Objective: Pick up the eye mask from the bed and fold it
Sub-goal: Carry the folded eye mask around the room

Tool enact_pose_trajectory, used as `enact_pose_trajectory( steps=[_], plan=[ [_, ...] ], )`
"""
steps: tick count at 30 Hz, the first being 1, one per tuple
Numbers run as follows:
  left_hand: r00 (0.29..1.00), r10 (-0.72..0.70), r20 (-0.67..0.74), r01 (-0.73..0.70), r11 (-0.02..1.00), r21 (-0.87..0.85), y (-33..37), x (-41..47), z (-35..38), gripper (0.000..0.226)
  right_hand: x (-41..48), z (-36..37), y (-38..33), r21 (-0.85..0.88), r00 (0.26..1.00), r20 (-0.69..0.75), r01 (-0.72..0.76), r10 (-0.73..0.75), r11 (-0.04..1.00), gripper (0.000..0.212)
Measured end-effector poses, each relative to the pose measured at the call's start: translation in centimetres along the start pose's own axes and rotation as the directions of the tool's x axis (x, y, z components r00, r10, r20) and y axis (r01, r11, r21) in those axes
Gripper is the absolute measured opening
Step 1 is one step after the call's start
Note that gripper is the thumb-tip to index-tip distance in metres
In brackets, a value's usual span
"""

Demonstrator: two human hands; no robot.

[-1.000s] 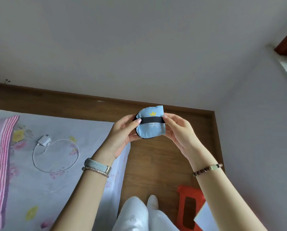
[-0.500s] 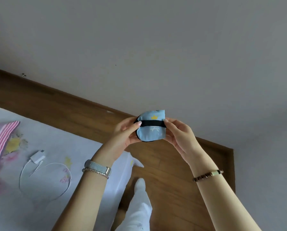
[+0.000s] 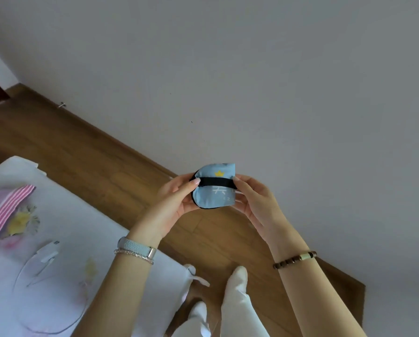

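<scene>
A light blue eye mask with a yellow crown print and black edging is folded in half, its black elastic strap stretched across the front. I hold it up in the air above the wooden floor, in front of the wall. My left hand grips its left side, thumb on the strap. My right hand pinches its right edge. The bed with a pale floral sheet lies at the lower left, below my left forearm.
On the bed lie a white charger with a looped cable and a pink striped cloth. The wooden floor runs along a grey wall. My white-trousered legs show at the bottom.
The view has swung left and tilted; the red stool at the lower right is out of frame. Both hands keep the same hold on the folded mask.
</scene>
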State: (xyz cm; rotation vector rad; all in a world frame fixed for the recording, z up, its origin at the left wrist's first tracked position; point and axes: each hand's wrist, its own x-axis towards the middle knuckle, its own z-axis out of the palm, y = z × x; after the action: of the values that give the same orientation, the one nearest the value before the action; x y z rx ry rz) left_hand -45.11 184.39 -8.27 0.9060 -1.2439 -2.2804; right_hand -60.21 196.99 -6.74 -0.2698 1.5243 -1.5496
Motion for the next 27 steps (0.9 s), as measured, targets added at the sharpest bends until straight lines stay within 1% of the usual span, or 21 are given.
enact_pose_trajectory(
  steps=[5,7,10,11,14,16,20,25,27],
  plan=[
    [0.993,0.038,-0.110,-0.045,0.997,-0.063,1.7,5.8,-0.2,0.037,8.3,0.7,-3.1,-0.064,0.993,0.115,-0.009,0.016,0.998,0.025],
    [0.986,0.068,-0.155,-0.081,0.994,-0.080,2.4,8.1,-0.1,0.035,11.5,1.0,-4.4,-0.088,0.987,0.160,-0.018,0.032,0.996,0.024],
    [0.961,0.124,-0.248,-0.151,0.984,-0.094,3.4,11.2,-0.1,0.024,16.2,1.8,-6.4,-0.143,0.970,0.235,-0.036,0.069,0.989,0.024],
    [0.948,0.143,-0.286,-0.175,0.980,-0.091,3.8,12.3,-0.3,0.025,17.9,2.2,-7.2,-0.166,0.961,0.266,-0.035,0.079,0.985,0.025],
    [0.891,0.176,-0.419,-0.247,0.961,-0.122,4.7,14.5,-1.1,0.033,22.1,4.4,-9.0,-0.228,0.921,0.373,-0.029,0.115,0.973,0.025],
    [0.846,0.188,-0.499,-0.295,0.945,-0.144,5.2,15.3,-2.1,0.028,24.3,6.4,-9.5,-0.269,0.888,0.437,-0.023,0.143,0.963,0.024],
    [0.741,0.196,-0.642,-0.335,0.937,-0.100,6.4,15.5,-4.5,0.029,27.5,10.9,-9.3,-0.333,0.813,0.542,-0.026,0.214,0.943,0.026],
    [0.624,0.185,-0.760,-0.392,0.915,-0.100,9.0,16.0,-9.5,0.022,30.9,18.4,-8.5,-0.387,0.717,0.633,-0.035,0.293,0.921,0.021],
    [0.592,0.188,-0.784,-0.420,0.902,-0.101,10.3,16.4,-12.1,0.020,32.4,21.9,-8.1,-0.404,0.685,0.658,-0.030,0.313,0.914,0.023]
  ],
)
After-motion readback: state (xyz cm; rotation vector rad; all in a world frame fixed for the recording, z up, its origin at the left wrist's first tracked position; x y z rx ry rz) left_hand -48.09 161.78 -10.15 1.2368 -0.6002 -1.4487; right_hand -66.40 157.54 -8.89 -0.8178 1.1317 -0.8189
